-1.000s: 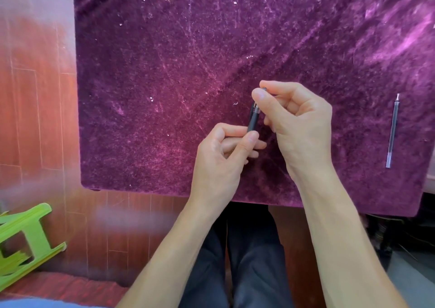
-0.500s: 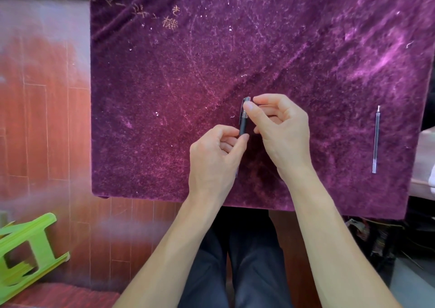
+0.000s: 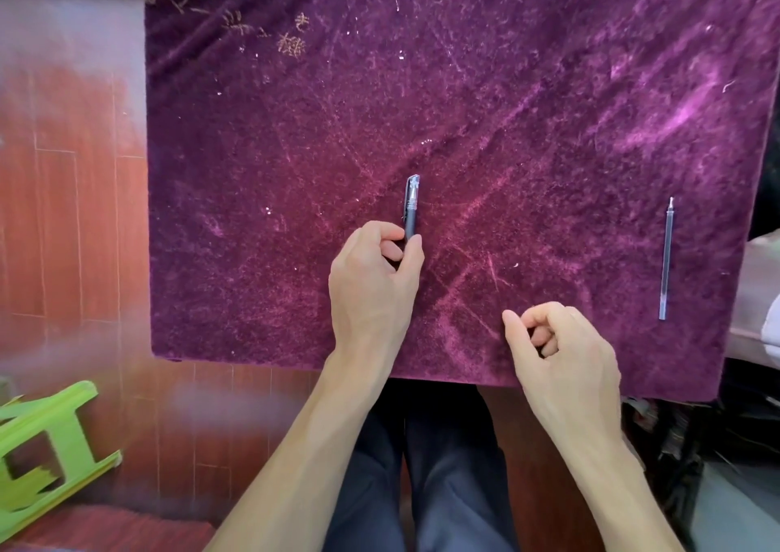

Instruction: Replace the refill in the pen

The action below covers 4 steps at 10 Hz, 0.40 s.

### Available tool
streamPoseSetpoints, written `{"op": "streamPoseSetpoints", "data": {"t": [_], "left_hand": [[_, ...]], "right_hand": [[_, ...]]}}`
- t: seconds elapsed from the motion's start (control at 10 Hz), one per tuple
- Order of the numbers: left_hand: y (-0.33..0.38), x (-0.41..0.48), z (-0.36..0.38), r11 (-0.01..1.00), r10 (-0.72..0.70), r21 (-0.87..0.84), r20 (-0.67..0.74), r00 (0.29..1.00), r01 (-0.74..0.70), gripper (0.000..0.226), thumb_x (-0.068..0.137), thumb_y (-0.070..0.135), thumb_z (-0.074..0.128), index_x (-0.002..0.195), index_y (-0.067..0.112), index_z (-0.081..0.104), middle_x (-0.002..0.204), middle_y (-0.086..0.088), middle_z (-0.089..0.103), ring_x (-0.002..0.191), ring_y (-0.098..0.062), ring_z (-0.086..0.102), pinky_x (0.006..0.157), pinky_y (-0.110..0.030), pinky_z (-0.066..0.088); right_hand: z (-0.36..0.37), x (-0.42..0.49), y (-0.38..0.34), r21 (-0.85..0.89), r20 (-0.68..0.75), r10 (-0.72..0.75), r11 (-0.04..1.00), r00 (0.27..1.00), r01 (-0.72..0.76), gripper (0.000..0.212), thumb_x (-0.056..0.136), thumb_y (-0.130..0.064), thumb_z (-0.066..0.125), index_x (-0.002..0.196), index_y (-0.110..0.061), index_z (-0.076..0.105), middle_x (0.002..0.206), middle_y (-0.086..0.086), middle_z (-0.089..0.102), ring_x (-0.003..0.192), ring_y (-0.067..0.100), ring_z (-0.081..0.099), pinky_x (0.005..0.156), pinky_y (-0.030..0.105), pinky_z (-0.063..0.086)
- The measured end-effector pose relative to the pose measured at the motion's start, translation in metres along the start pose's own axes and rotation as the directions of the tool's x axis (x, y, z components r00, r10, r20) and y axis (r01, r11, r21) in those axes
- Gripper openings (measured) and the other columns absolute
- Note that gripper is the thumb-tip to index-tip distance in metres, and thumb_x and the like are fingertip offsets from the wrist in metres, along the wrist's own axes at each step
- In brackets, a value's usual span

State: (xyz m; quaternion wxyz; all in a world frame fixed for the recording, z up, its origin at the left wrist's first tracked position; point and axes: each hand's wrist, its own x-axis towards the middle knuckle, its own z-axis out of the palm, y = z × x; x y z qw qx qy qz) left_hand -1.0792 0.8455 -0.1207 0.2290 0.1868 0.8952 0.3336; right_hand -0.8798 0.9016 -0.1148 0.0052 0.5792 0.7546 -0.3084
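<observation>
A green plastic stool (image 3: 46,446) sits on the wooden floor at far left. On the purple velvet cloth (image 3: 295,150), the left hand (image 3: 371,285) pinches the lower end of the dark pen (image 3: 410,209) between thumb and fingers (its capped end points away). The right hand (image 3: 557,353) is loosely curled, holding nothing. The spare refill (image 3: 666,260) lies well apart, near the cloth's right edge.

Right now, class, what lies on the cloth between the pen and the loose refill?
Nothing: the head view shows only bare purple cloth between the pen and the refill.
</observation>
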Motion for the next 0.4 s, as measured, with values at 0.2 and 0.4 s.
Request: {"op": "streamPoseSetpoints", "data": {"t": [0.2,0.4], "left_hand": [[0.0011,0.0011,0.0015,1.000,-0.021,0.014,0.011,1.000,0.021,0.017,0.090,0.035,0.074,0.098,0.020,0.068,0.076,0.004,0.067,0.062,-0.017,0.065,0.067,-0.041,0.058],[0.0035,0.0012,-0.0004,0.998,-0.062,-0.018,0.049,0.997,0.063,0.022,0.088,0.039,0.074,0.100,0.023,0.066,0.077,0.002,0.068,0.061,-0.022,0.068,0.065,-0.043,0.059]], "right_hand": [[0.0069,-0.0018,0.0042,0.058,0.007,0.010,0.998,1.000,-0.010,0.022,0.096,-0.037,0.071,0.078,-0.029,0.060,0.074,-0.009,0.052,0.065,0.008,0.054,0.057,0.021,0.037],[0.0075,-0.0003,0.0062,0.065,0.013,0.006,0.998,1.000,-0.007,0.022,0.096,-0.038,0.070,0.079,-0.030,0.060,0.075,-0.010,0.052,0.065,0.008,0.055,0.057,0.020,0.038]]}}
